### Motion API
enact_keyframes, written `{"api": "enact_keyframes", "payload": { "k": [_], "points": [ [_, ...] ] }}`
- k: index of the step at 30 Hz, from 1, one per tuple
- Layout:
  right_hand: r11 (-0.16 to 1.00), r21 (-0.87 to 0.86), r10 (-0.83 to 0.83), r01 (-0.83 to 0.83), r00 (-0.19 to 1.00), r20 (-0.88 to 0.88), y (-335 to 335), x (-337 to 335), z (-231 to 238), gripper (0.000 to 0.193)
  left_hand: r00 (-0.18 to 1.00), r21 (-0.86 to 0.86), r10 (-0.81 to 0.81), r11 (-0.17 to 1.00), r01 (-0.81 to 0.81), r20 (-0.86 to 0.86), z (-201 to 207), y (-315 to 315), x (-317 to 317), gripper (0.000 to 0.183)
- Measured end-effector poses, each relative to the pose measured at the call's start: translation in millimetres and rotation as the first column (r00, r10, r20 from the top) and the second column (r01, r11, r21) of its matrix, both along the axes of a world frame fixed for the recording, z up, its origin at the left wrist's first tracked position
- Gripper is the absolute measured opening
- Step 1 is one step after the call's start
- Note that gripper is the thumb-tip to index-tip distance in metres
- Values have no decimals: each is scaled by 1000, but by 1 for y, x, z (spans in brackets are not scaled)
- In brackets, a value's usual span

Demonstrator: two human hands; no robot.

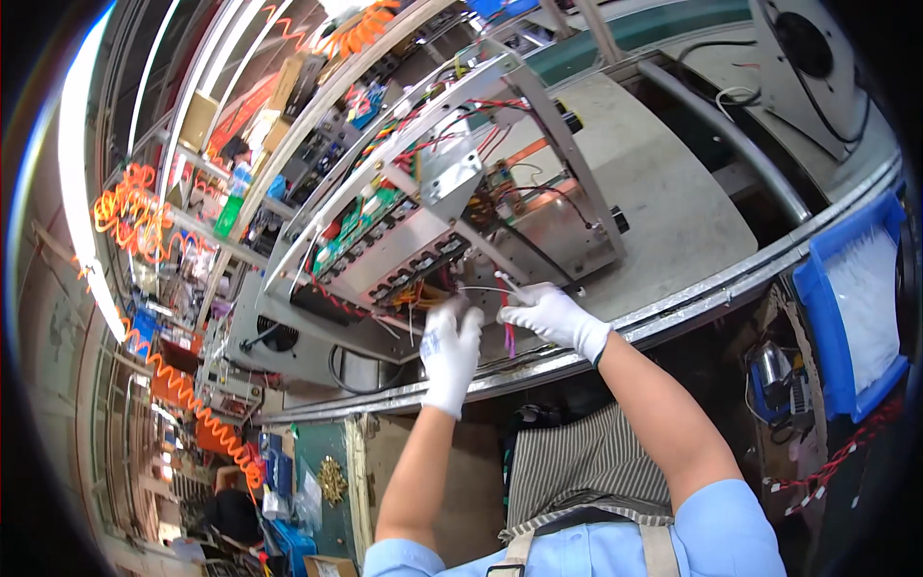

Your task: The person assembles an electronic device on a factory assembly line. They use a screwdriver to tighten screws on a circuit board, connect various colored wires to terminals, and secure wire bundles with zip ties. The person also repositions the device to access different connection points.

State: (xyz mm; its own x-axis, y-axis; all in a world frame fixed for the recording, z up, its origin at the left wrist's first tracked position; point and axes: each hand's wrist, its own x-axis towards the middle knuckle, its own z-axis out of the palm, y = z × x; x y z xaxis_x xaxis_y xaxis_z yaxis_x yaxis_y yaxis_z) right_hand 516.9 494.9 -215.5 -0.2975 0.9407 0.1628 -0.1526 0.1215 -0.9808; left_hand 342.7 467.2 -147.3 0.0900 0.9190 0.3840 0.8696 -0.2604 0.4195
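My right hand (pixel 550 315), in a white glove, pinches a thin white cable tie (pixel 478 288) that curves toward the left. My left hand (pixel 450 358), also gloved, is closed at the wires by the near lower edge of an open metal chassis (pixel 601 226); what its fingers hold is hidden and slightly blurred. Red and purple wires (pixel 510 337) hang between both hands. Orange wires (pixel 413 293) bunch just behind my left hand. Inside the chassis sit green circuit boards (pixel 361 226), black connectors in rows and red cables.
The chassis stands on a grey bench with a metal front rail (pixel 673 306). A blue bin (pixel 827 313) of white strips is at the right. Beyond lies a metal tube (pixel 731 139) and another housing with a fan (pixel 808 48). Orange coiled hoses (pixel 197 409) hang at left.
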Motion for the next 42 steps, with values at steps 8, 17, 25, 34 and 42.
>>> {"api": "enact_keyframes", "payload": {
  "k": [8,17,25,34,42],
  "points": [
    [1000,19,-8,8,1000,13,-3,-2,1,26,956,-644,39,747,165,291,20,-9,10,30],
    [999,-53,12,-10,998,55,-5,3,13,26,783,-76,-9,996,-49,-622,36,17,-33,22],
    [1000,-31,0,1,1000,20,-5,1,9,31,949,-277,232,946,-169,212,11,40,-24,20],
    [999,-32,24,-21,996,85,-3,3,10,32,908,-121,163,985,-126,385,-29,66,-47,16],
    [998,-49,31,-27,997,71,-5,5,12,33,879,-149,180,981,-126,442,-29,66,-40,16]
  ]
}}
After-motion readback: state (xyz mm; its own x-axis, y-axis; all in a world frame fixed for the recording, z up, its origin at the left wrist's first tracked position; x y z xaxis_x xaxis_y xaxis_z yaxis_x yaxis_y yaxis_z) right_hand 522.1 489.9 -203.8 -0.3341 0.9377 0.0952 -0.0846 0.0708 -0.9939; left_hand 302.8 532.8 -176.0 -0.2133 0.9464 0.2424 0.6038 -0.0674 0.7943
